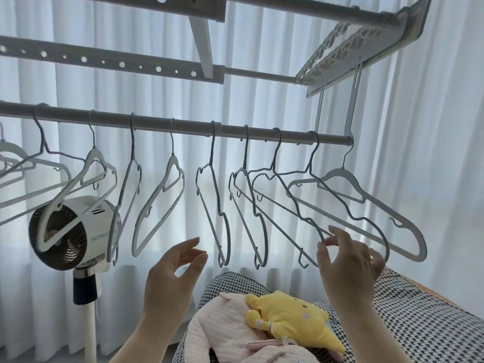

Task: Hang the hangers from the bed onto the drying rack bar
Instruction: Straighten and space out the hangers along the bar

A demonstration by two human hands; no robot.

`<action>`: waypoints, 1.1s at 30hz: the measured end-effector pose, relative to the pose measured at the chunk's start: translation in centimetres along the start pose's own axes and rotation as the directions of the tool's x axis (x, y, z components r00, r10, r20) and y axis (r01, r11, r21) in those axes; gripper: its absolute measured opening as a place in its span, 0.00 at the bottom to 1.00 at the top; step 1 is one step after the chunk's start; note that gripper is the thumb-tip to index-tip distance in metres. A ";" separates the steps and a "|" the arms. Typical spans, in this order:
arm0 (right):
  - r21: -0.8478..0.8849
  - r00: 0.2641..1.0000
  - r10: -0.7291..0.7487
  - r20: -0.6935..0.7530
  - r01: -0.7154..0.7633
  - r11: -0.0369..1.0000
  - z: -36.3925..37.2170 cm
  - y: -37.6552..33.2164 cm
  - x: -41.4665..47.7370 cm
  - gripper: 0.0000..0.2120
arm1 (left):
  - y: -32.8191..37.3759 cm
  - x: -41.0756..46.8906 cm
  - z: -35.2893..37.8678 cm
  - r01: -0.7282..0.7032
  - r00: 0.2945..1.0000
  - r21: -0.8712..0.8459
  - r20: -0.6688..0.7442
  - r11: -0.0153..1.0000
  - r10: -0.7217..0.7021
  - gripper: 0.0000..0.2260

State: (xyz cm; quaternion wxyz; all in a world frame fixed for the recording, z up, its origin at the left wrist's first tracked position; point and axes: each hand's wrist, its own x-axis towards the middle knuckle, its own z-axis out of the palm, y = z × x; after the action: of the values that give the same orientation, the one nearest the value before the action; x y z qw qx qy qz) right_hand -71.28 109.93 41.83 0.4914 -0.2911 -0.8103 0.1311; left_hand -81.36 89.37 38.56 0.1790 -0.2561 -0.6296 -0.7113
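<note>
Several grey and white hangers hang in a row along the drying rack bar (183,124). A thin grey wire hanger (348,209) hangs second from the bar's right end, in front of a wide white hanger (366,199). My right hand (348,260) is raised at the lower ends of these right-side hangers, its fingertips touching the wire hanger's curved lower end. My left hand (172,271) is held up with relaxed, spread fingers and holds nothing, just below and left of a wire hanger (213,197) in the middle.
A white fan on a stand (70,231) sits at the left behind the hangers. Below me lie a black-and-white checked pillow (408,318), a yellow star plush (290,318) and a pink plush (222,334). White curtains fill the background. More rack bars (110,60) run overhead.
</note>
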 end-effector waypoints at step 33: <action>0.027 0.987 -0.035 -0.155 0.039 0.999 -2.7 3.8 4.9 0.30 | 0.7 0.0 -0.1 0.013 0.999 0.070 0.029 0.997 -0.015 0.14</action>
State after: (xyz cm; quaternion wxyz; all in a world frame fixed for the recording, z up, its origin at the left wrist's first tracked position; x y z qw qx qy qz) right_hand -69.27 115.72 44.76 0.5596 -0.2777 -0.7729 0.1112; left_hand -80.99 89.16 39.17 0.1736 -0.2558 -0.6583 -0.6863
